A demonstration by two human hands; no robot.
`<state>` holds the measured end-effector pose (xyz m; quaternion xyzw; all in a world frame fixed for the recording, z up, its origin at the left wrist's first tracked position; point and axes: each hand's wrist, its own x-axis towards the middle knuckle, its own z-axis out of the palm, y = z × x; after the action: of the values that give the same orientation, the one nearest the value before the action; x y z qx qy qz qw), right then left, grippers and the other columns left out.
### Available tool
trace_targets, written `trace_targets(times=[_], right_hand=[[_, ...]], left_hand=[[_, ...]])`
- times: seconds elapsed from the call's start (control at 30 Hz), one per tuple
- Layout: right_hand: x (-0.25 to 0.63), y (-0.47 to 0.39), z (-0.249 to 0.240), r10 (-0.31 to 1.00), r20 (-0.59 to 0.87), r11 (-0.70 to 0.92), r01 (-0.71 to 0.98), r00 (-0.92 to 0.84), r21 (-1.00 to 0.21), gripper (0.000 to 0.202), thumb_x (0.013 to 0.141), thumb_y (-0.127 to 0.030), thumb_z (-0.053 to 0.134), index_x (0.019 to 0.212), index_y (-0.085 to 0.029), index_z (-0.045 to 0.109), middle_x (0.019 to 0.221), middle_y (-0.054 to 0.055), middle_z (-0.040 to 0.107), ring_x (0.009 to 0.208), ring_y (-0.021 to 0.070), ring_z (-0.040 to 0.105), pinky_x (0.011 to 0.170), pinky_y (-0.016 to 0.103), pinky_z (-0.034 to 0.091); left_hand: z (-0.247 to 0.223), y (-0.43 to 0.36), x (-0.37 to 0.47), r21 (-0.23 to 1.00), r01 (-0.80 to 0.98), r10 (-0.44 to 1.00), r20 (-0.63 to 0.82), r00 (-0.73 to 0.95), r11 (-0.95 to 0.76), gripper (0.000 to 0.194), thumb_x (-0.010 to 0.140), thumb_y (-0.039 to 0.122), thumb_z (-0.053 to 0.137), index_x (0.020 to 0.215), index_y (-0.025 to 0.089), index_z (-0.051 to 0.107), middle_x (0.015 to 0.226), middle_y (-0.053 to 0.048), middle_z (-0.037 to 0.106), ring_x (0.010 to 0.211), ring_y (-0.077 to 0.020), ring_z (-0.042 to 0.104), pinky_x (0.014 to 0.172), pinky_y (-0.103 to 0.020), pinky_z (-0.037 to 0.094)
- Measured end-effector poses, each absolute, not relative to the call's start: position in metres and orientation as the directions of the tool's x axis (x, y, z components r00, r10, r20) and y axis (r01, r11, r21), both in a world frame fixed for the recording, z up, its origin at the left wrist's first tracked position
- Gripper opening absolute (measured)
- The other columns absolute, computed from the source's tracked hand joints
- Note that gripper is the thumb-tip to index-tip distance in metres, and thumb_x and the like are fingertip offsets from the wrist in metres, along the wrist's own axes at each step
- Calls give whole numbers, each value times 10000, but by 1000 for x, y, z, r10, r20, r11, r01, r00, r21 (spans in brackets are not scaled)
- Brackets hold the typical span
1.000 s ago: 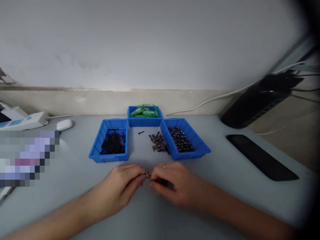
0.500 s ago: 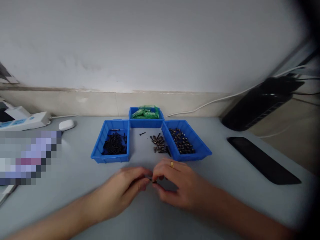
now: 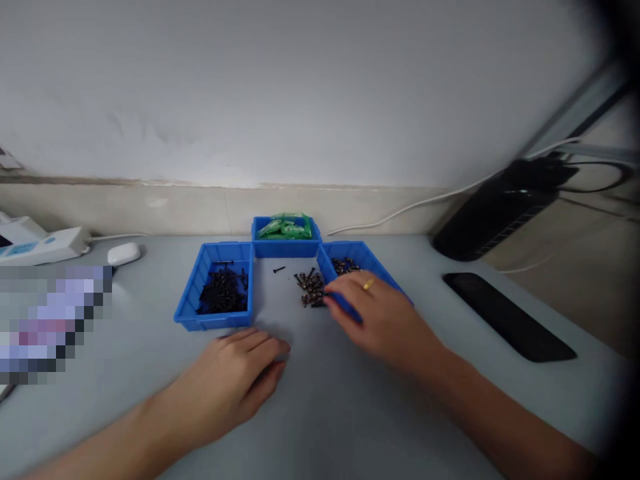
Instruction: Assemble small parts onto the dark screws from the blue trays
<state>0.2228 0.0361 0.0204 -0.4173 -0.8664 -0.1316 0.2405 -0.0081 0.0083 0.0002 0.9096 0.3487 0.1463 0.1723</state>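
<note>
Beside the right blue tray (image 3: 387,283), your right hand (image 3: 385,320) reaches the loose screw pile (image 3: 311,290), its grip perhaps pinching one. Your left hand (image 3: 237,380) rests relaxed on the counter (image 3: 320,427), nearer you.

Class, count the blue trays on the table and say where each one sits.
3. The left tray holds black screws, ahead of the left hand. The back tray holds green packets. The right tray is partly covered by the right hand.
</note>
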Motion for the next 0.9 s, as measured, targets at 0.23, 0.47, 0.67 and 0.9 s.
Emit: trace_targets(times=[0.23,0.47,0.67,0.9], right_hand=[[187,3,-9,794,211,552,821,-571,145,524,794,-6,364,1309,-78,421,1349,252,394,858,246,646,618,326,545],[185,18,-7,849,91,514,853,-521,84,469,796,10,344,1243,-45,477,1314,228,452,835,237,658,640,333,560],[192,13,-6,761,263,616,788,-594,-3,434,779,43,344,1139,-113,529,1150,139,575,957,226,601,754,344,542],[200,8,-2,721,212,647,750,-660,135,378,711,80,359,977,-80,574,978,148,622,914,261,596,805,413,521]], left_hand=[[-2,9,-5,361,607,679,112,726,-708,171,909,181,408,835,175,562,766,-17,587,689,-171,563,621,-287,416],[-2,8,-4,338,604,669,117,734,-722,176,907,176,409,891,179,583,770,-16,590,693,-180,564,622,-298,417],[1,9,-4,341,611,676,109,729,-714,169,901,170,422,825,165,574,758,-17,588,676,-167,561,609,-284,414],[2,8,-6,351,598,668,123,734,-721,163,907,171,420,838,167,568,767,-16,589,692,-160,560,620,-277,417]])
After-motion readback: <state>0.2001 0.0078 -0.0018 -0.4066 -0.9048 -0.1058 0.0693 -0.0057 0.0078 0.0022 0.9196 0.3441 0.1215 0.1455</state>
